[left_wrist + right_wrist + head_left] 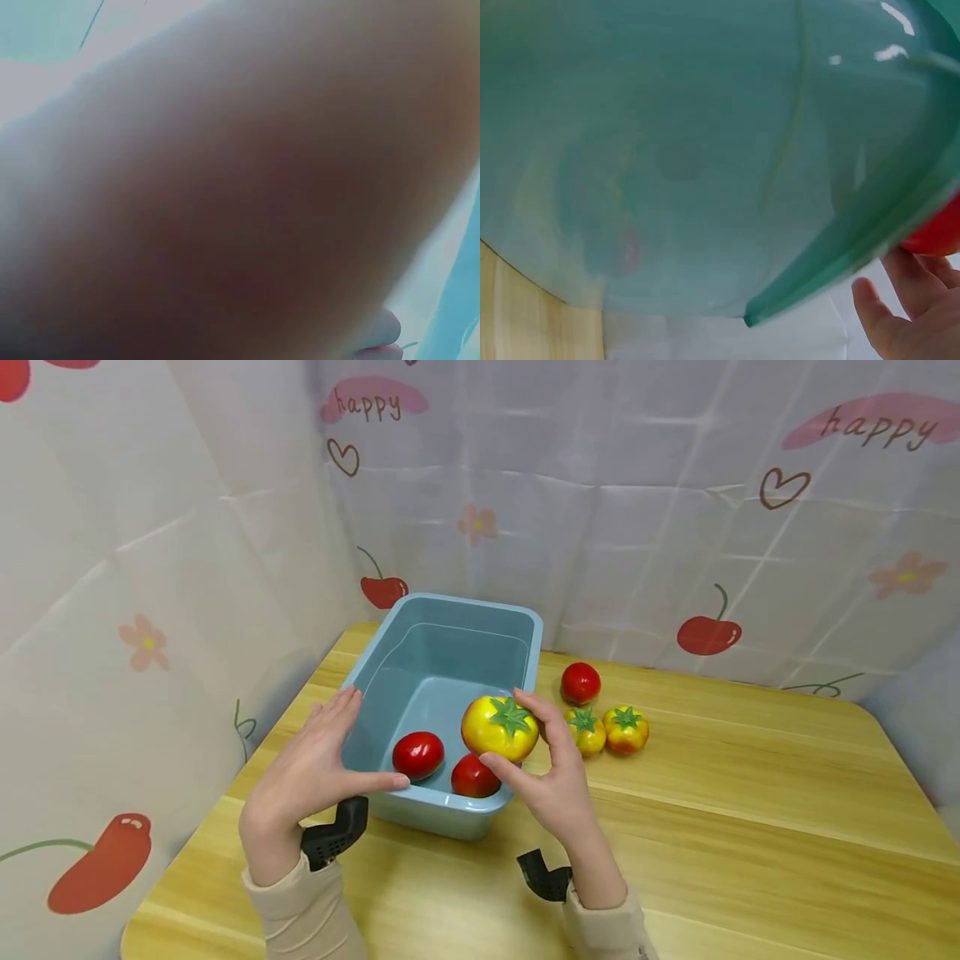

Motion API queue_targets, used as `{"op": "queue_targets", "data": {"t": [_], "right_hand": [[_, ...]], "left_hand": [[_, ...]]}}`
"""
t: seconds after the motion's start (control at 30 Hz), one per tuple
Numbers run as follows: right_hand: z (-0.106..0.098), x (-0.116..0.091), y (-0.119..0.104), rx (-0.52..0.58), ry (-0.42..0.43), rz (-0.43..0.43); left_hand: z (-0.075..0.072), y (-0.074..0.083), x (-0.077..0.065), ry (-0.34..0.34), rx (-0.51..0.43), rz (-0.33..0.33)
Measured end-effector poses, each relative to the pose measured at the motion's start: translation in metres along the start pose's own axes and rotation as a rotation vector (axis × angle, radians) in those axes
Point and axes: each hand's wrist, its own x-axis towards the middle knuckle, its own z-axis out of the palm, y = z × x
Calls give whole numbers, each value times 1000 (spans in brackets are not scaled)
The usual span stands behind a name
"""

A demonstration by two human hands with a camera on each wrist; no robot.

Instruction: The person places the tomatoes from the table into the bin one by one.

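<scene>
My right hand (551, 777) pinches a yellow tomato (491, 731) with a green leafy top between thumb and fingers, above the right side of a blue plastic bin (480, 607). In the right wrist view, fingers (915, 289) show beside the bin's rim, against the tomato's red underside (941, 229). Two red tomatoes, a left one (417, 755) and a right one (475, 775), lie inside at the near end; the held tomato partly covers the right one. My left hand (311, 768) is spread at the bin's near left corner, thumb along the front rim, fingers straight by the left rim.
Right of the bin, a red tomato (581, 683) and two yellow ones (587, 732) (626, 730) sit on the wooden table (750, 793). A printed curtain (600, 527) hangs behind the table and along its left side.
</scene>
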Motion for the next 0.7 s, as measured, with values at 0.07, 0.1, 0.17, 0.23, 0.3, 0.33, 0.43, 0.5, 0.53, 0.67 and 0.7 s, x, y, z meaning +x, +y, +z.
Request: {"op": "queue_targets", "data": {"t": [0.07, 0.1, 0.17, 0.23, 0.3, 0.33, 0.43, 0.5, 0.53, 0.67, 0.7], "right_hand": [[4, -1, -8, -19, -7, 1], [5, -1, -12, -31, -12, 0], [8, -2, -19, -49, -22, 6], [11, -2, -21, -62, -31, 17], [12, -2, -21, -74, -41, 28], [13, -2, -21, -78, -44, 32], [14, -2, -20, -93, -52, 33], [14, -1, -20, -104, -54, 24], [14, -1, -19, -107, -54, 17], [13, -1, -19, -118, -51, 18], [12, -1, -19, -118, -51, 25]], "left_hand": [[0, 1, -1, 0, -4, 6], [0, 1, -1, -1, -7, 6], [0, 1, -1, -3, -7, 3], [0, 1, 0, -6, -9, -2], [0, 0, 0, -7, -9, -5], [0, 0, 0, -6, -11, -4], [1, -1, 1, -4, -13, 4], [1, -2, 1, -3, -12, 9], [1, -2, 1, -4, -12, 10], [2, -3, 1, -8, -17, 10], [2, -3, 1, -9, -19, 9]]}}
